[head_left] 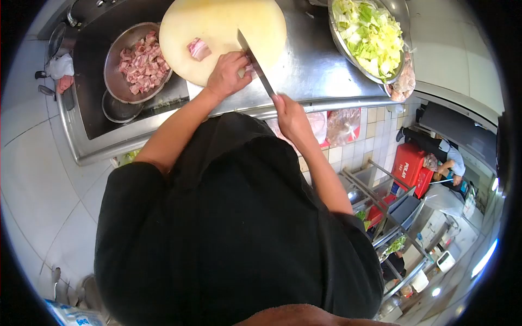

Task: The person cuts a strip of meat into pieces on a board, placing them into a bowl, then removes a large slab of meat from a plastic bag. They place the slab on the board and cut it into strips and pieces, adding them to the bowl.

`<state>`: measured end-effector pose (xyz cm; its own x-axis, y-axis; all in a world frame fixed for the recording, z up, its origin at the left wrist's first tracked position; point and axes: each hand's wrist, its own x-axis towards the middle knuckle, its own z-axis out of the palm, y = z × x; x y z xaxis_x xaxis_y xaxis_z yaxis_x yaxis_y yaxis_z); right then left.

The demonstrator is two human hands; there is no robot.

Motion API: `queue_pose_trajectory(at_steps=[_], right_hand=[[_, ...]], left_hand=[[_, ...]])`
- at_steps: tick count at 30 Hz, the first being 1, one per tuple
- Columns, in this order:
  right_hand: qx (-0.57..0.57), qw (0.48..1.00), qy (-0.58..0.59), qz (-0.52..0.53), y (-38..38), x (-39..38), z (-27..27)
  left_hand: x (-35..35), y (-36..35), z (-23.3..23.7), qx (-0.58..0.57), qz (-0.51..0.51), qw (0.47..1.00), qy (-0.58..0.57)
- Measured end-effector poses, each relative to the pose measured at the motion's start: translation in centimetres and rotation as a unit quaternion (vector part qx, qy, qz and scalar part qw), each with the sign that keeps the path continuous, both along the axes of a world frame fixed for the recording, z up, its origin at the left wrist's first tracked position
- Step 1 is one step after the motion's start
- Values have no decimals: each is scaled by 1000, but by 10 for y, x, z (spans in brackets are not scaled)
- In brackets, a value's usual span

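Observation:
My right hand is wrapped round the handle of a kitchen knife, whose long blade points forward over the round cutting board. Just left of the blade, my left hand has its fingers curled down on a piece of raw meat near the board's front edge; the fingers mostly hide that piece. Another chunk of raw meat, pink with pale fat, lies on the board beyond my left hand. To the left, a metal bowl holds many cubes of cut meat.
A sink lies under and around the meat bowl. On the steel counter, a large bowl of chopped lettuce stands at right. Below are bagged meat and a metal rack. A person is by a red cooler.

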<state>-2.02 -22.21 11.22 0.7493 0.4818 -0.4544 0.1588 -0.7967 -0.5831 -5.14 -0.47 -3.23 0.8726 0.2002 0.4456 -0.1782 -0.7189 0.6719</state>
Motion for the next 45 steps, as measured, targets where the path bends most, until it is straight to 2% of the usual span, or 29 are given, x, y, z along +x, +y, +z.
queue_pose_trajectory(at_steps=[4, 8, 10, 13, 15, 18, 21, 22, 25, 26, 31, 34, 36, 40, 45], right_hand=[[30, 1000, -7, 1, 25, 16, -15], [-27, 999, 40, 4, -8, 3, 16], [-69, 996, 59, 3, -16, -2, 19], [-12, 1000, 7, -4, 16, 10, -27], [29, 995, -84, 40, 41, 28, -52], [26, 991, 125, -40, 63, 58, -21], [51, 991, 112, -57, 65, 59, -6], [18, 992, 111, -55, 65, 58, -2], [58, 990, 113, -64, 61, 46, 1], [67, 987, 127, -78, 60, 41, 6], [42, 992, 95, -77, 47, 34, -2], [25, 995, 69, -63, 36, 34, -16], [20, 998, 27, -45, 30, 34, -29], [-2, 996, 61, -58, 32, 39, -33], [2, 1000, -19, -12, 76, 49, -40]], left_hand=[[3, 2, -3, -10, 11, 1000, 19], [4, 1, 1, -31, 31, 998, 47], [3, -1, 0, -26, 34, 999, 21], [5, -2, -1, -21, 27, 999, -11], [6, -1, 2, -22, 15, 1000, -15], [4, 5, 6, -5, -7, 1000, -8], [-5, 10, 14, -22, -8, 999, 33], [-7, 11, 18, -46, 5, 996, 73], [-9, 21, 33, -68, 20, 990, 118], [-10, 21, 31, -67, 25, 992, 103], [4, 20, 15, -27, 69, 997, 26], [9, 14, 14, -26, 58, 995, 78], [11, 6, 15, -71, 49, 992, 93], [11, -1, 17, -118, 47, 983, 134], [7, -4, 16, -113, 1, 984, 140]])
